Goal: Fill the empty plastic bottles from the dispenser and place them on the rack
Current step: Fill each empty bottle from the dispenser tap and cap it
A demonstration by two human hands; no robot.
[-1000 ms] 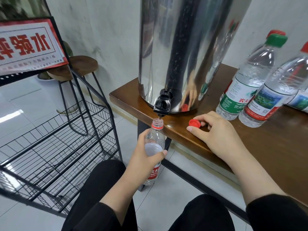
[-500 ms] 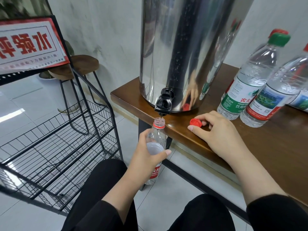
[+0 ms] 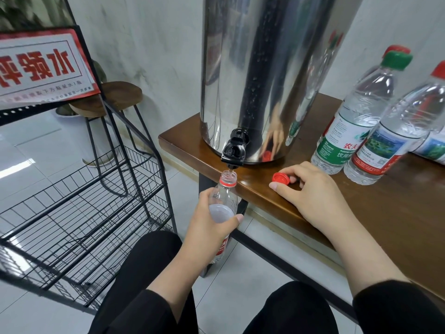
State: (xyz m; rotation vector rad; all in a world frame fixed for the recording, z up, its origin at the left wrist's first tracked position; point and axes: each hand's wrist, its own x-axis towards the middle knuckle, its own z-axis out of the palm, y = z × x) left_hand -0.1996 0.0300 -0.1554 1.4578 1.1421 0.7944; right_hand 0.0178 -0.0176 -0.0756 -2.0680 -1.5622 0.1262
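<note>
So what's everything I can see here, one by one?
dispenser: one, shiny steel, on the table, black tap at its foot
open bottle: one, clear, red neck ring, under the tap
loose cap: one, red, on the table edge
capped bottles: at least three, clear, green or red caps, table right
table: one, brown wood
wire rack: one, black, left
sign: one, red and white, atop the rack
stools: two, wooden seats, behind the rack
left hand: holds the open bottle
right hand: fingers touch the loose cap
</note>
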